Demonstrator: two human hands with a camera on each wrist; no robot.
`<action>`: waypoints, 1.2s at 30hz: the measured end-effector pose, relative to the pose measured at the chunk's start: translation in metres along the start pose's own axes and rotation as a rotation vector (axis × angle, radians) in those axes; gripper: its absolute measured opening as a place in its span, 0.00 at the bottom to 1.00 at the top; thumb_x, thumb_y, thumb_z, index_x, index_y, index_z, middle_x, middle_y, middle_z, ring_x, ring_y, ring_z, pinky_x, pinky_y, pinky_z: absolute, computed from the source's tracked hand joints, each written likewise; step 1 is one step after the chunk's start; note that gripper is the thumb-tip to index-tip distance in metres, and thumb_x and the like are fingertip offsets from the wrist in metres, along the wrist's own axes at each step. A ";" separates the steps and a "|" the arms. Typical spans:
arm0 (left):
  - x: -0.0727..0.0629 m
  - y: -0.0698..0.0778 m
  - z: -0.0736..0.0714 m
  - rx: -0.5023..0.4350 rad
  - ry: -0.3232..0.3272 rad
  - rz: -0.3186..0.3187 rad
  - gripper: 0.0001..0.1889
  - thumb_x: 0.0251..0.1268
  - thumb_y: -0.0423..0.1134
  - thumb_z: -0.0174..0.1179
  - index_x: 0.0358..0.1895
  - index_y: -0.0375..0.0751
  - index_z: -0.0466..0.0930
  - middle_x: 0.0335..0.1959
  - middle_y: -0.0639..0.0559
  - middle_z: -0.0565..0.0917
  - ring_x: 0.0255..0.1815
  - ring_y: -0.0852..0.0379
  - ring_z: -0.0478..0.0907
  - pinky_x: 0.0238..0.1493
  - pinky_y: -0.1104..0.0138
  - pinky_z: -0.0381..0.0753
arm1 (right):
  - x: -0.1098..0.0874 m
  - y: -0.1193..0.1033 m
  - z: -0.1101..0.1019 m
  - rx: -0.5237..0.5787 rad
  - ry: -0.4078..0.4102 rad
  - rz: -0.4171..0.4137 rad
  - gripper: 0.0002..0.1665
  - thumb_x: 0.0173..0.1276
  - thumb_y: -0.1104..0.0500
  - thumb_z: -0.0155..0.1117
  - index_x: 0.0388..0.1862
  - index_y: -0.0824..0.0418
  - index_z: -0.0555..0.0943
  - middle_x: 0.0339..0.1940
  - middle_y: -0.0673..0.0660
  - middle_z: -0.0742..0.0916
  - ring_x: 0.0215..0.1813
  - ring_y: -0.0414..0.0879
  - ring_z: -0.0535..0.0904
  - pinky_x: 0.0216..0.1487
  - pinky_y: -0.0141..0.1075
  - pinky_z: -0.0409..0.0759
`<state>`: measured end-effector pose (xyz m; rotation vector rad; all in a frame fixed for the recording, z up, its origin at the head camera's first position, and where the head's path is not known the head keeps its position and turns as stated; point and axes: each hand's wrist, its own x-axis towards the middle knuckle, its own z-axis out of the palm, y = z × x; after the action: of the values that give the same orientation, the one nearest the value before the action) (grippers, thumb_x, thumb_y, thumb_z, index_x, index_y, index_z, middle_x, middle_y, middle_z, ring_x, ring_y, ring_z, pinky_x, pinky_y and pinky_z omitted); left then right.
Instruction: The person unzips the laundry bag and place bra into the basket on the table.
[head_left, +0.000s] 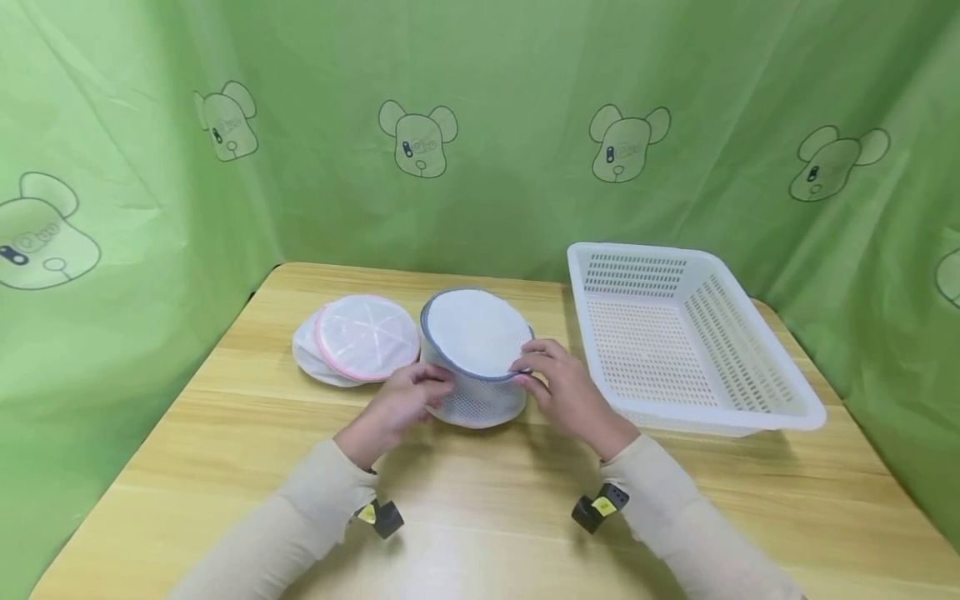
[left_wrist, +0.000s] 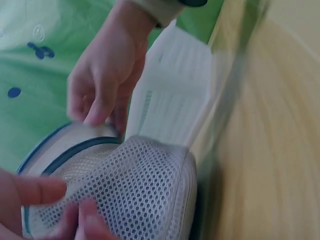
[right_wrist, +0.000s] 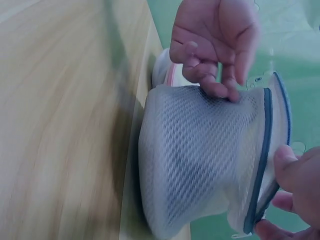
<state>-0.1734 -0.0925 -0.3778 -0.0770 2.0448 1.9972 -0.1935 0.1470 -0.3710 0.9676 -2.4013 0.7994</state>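
A round white mesh laundry bag [head_left: 480, 404] with a blue-grey zip rim stands upright on the table, its white lid [head_left: 478, 332] on top. My right hand [head_left: 562, 385] pinches the zip edge at the bag's near right; the right wrist view shows the thumb against the lid's edge. On the other side, my left hand [head_left: 401, 406] touches the mesh wall with loosely bent fingers [right_wrist: 215, 89], thumb apart from them in the left wrist view. Left of the bag lie flattened white bags, the top one a pink-rimmed bag [head_left: 367, 337].
A white plastic basket [head_left: 780, 371] with slotted walls stands on the right of the wooden table [head_left: 480, 533]. Green curtains [head_left: 517, 200] printed with bear heads hang behind the table and at both sides.
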 end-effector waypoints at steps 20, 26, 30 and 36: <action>0.014 0.012 -0.017 -0.193 0.181 0.008 0.34 0.72 0.33 0.52 0.76 0.43 0.46 0.71 0.39 0.61 0.59 0.45 0.69 0.50 0.58 0.72 | 0.006 0.008 -0.022 0.120 0.109 0.221 0.03 0.67 0.72 0.60 0.38 0.70 0.80 0.35 0.62 0.83 0.37 0.55 0.81 0.38 0.45 0.81; 0.005 0.011 -0.016 -0.168 0.135 -0.012 0.51 0.57 0.21 0.58 0.78 0.52 0.39 0.71 0.33 0.56 0.58 0.42 0.70 0.38 0.63 0.78 | 0.013 0.009 -0.027 0.242 0.108 0.386 0.08 0.73 0.67 0.54 0.44 0.71 0.77 0.41 0.68 0.84 0.41 0.61 0.84 0.31 0.35 0.79; -0.002 0.011 -0.014 -0.114 0.107 -0.013 0.59 0.51 0.17 0.60 0.78 0.62 0.35 0.72 0.33 0.56 0.57 0.41 0.72 0.34 0.63 0.80 | 0.019 0.012 -0.030 0.293 0.072 0.484 0.12 0.76 0.63 0.50 0.48 0.72 0.75 0.47 0.70 0.82 0.45 0.61 0.84 0.35 0.30 0.79; -0.007 0.008 -0.012 -0.059 0.078 -0.030 0.63 0.46 0.14 0.61 0.78 0.67 0.37 0.72 0.35 0.57 0.37 0.48 0.76 0.29 0.65 0.78 | 0.029 0.015 -0.034 0.417 0.101 0.618 0.15 0.78 0.62 0.46 0.50 0.75 0.72 0.47 0.68 0.78 0.41 0.51 0.85 0.42 0.28 0.81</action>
<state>-0.1708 -0.1051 -0.3681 -0.1988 2.0187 2.0668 -0.2182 0.1635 -0.3344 0.2770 -2.5099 1.5705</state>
